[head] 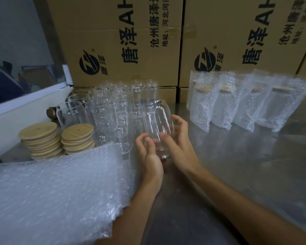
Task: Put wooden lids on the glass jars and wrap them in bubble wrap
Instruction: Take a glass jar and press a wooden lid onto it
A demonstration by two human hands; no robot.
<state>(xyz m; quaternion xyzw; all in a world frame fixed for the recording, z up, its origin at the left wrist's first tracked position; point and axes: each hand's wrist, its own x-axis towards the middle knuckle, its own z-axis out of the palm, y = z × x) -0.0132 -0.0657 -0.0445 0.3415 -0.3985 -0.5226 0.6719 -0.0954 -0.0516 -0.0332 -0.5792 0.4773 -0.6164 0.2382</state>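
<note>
Surface: grey metal table [254, 156], dull sheen, reflections visible. Rear edge blocked by stacked cardboard boxes [122, 41] printed with a black logo and Chinese characters. Left side: white ledge under a window pane [21, 50].

Layout: cluster of bare glass jars [113, 110] at centre-left, standing against the boxes. Two stacks of wooden lids [57, 140] in front of that cluster, near the left ledge. A pile of bubble wrap sheets [57, 195] fills the near-left corner, its far edge just beside the lid stacks. Row of wrapped jars [237, 106], lids visible through the wrap, stands upright at the right rear.

Open room: bare tabletop from centre out to the right and near edges.

Hands: both forearms reach in from the bottom of the view. One glass jar [157, 126], no lid on it, is held tilted above the table in front of the cluster. Right hand [180, 147] grasps it, fingers curled round the far side, thumb across the front. Left hand [150, 156] cups the lower part, fingers curled against the glass.
</note>
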